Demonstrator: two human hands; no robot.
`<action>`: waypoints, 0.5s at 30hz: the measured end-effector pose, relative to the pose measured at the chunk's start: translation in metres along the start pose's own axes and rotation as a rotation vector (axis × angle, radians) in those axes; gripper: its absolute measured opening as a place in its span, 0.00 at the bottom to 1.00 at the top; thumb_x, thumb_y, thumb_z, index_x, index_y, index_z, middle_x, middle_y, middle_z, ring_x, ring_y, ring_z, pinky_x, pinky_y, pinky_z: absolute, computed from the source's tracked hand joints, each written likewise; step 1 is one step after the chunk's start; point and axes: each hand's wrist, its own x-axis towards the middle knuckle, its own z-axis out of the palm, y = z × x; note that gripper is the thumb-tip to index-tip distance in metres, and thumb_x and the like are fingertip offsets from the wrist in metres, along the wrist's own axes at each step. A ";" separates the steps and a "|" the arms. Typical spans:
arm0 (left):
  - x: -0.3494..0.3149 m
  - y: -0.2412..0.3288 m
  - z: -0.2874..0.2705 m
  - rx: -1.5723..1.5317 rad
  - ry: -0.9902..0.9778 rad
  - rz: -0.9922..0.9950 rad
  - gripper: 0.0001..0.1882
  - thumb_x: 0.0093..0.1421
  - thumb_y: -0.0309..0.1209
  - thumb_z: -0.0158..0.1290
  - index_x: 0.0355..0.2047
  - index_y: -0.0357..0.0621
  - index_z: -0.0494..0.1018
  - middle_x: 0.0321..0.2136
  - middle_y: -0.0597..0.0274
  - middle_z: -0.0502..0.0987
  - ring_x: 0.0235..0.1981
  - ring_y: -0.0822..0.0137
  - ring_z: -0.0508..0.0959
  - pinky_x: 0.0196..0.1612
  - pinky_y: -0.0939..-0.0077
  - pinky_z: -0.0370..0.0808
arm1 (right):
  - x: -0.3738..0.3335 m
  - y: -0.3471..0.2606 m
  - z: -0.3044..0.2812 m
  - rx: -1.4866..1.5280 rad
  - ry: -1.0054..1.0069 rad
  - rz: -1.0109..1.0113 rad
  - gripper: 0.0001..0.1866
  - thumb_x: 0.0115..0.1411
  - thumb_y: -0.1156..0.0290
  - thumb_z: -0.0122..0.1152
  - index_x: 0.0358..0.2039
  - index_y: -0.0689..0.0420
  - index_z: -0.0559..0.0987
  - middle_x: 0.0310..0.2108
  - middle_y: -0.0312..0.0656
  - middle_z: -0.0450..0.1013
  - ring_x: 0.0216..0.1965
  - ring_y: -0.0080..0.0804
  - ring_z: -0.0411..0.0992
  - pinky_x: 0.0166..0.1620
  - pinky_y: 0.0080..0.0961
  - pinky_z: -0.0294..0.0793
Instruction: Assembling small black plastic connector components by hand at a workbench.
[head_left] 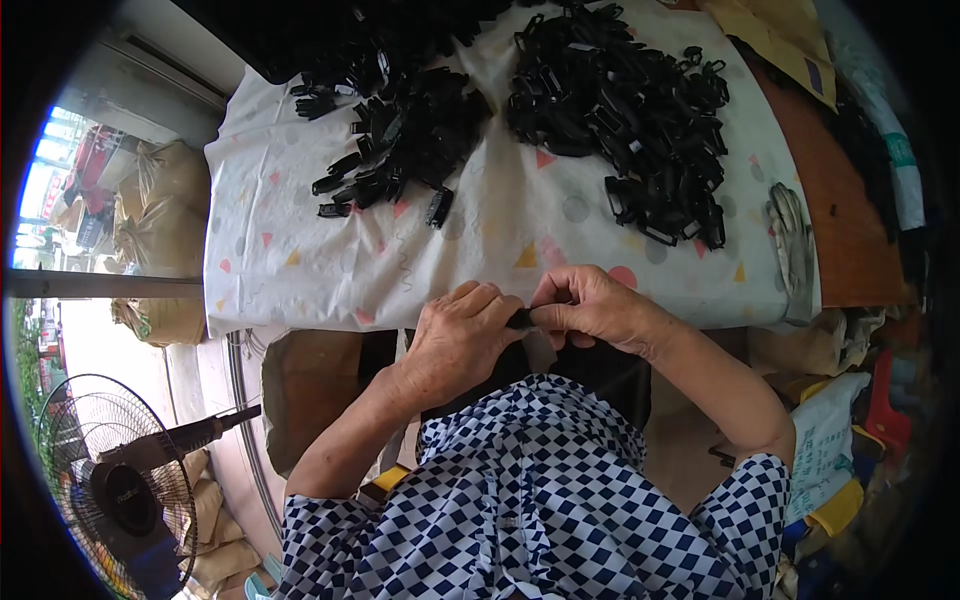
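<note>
A small black plastic part sits between my two hands, just off the near edge of the table. Its shape is mostly covered by my fingers. My left hand is closed around its left end, knuckles up. From the other side, the thumb and fingers of my right hand pinch it. Below the fingertips hangs a pale strip, too unclear to name. Beyond my hands, black plastic pieces, some shaped like open frames, lie in a left heap and a right heap.
A patterned white cloth covers the table. At its right edge lies a pale glove-like bundle, beside bare brown wood. A black fan stands at lower left. Stuffed sacks are behind it; a bag is at right.
</note>
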 end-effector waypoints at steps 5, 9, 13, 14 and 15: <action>0.001 0.000 -0.005 -0.422 0.111 -0.242 0.15 0.50 0.26 0.61 0.40 0.39 0.77 0.39 0.55 0.74 0.38 0.58 0.76 0.39 0.69 0.74 | 0.005 -0.003 0.008 0.419 -0.145 -0.025 0.18 0.59 0.63 0.64 0.44 0.58 0.69 0.33 0.36 0.74 0.30 0.22 0.77 0.23 0.10 0.72; -0.003 -0.018 0.001 -0.912 0.186 -0.254 0.14 0.57 0.32 0.59 0.43 0.40 0.76 0.55 0.55 0.64 0.51 0.62 0.67 0.53 0.69 0.67 | 0.011 0.001 0.018 0.416 -0.380 -0.128 0.31 0.66 0.49 0.48 0.61 0.58 0.60 0.40 0.41 0.71 0.36 0.25 0.75 0.27 0.14 0.73; -0.010 -0.018 0.004 -1.188 0.128 -0.368 0.18 0.61 0.41 0.56 0.45 0.40 0.76 0.59 0.56 0.60 0.56 0.62 0.63 0.59 0.66 0.61 | 0.017 0.001 0.027 0.444 -0.486 -0.175 0.31 0.68 0.49 0.44 0.63 0.56 0.59 0.38 0.42 0.71 0.34 0.24 0.74 0.28 0.14 0.72; -0.010 -0.018 0.005 -1.189 0.133 -0.373 0.18 0.61 0.41 0.56 0.45 0.40 0.76 0.59 0.56 0.60 0.56 0.62 0.63 0.59 0.66 0.61 | 0.019 0.003 0.029 0.444 -0.491 -0.169 0.31 0.68 0.49 0.44 0.63 0.56 0.59 0.38 0.42 0.71 0.34 0.24 0.74 0.28 0.14 0.72; -0.009 -0.017 0.006 -1.271 0.112 -0.434 0.19 0.61 0.41 0.56 0.45 0.41 0.75 0.59 0.56 0.60 0.57 0.63 0.62 0.59 0.66 0.60 | 0.020 0.006 0.033 0.416 -0.403 -0.185 0.29 0.68 0.50 0.44 0.62 0.56 0.61 0.34 0.39 0.71 0.31 0.23 0.73 0.28 0.14 0.71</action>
